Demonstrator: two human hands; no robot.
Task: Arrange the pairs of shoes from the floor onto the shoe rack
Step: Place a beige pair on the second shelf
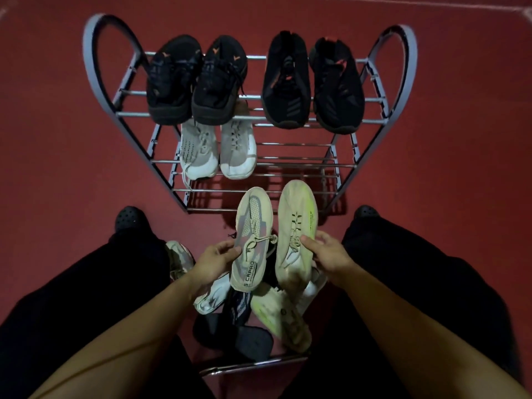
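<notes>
My left hand (214, 262) grips a beige sneaker with grey panels (252, 240) by its side. My right hand (328, 253) holds a beige sneaker with a neon-green edge (296, 226). Both shoes are lifted, toes pointing at the metal shoe rack (288, 162). The top shelf carries two pairs of black sneakers, one on the left (195, 82) and one on the right (313, 82). A white-grey pair (218, 151) sits on the left of the middle shelf. Under my hands a pile of shoes (259, 309) lies on the floor, with a neon-green one (283, 318) and dark ones among them.
The floor (57, 168) is red. My legs in black trousers and black shoes (131, 218) flank the pile. Another grey sneaker (180, 259) lies by my left leg. A chrome bar (253, 365) lies near the bottom. The right half of the middle shelf (296, 156) shows bare rods.
</notes>
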